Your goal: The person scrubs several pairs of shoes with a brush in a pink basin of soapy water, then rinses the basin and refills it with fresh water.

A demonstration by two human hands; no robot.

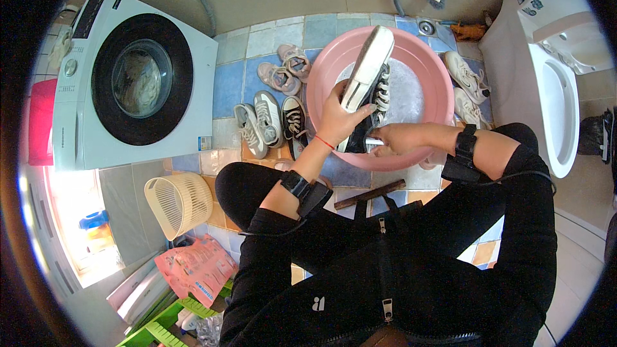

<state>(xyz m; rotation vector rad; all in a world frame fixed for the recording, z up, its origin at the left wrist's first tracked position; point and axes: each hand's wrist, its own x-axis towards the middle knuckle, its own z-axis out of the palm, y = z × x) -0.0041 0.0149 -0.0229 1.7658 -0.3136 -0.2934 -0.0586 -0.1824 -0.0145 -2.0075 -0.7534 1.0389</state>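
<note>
Over a pink plastic basin (441,106) of foamy water (406,94), my left hand (340,118) grips a black sneaker (359,132) with a white sole and white laces. The shoe is turned on its side, toe pointing away from me, its sole facing up and left. My right hand (393,140) is at the heel end, its fingers curled round a whitish object (374,141) that is mostly hidden; what it is, I cannot tell. Left of the basin stands another black canvas sneaker (293,118), beside grey-and-white sneakers (268,118) and pinkish sneakers (278,78).
White sneakers (465,74) stand right of the basin, near a white washbasin (554,106). A front-loading washing machine (202,72) is at the left. A cream plastic basket (178,202) and a pink bag (195,267) lie at lower left. A floor drain (426,28) is beyond the basin.
</note>
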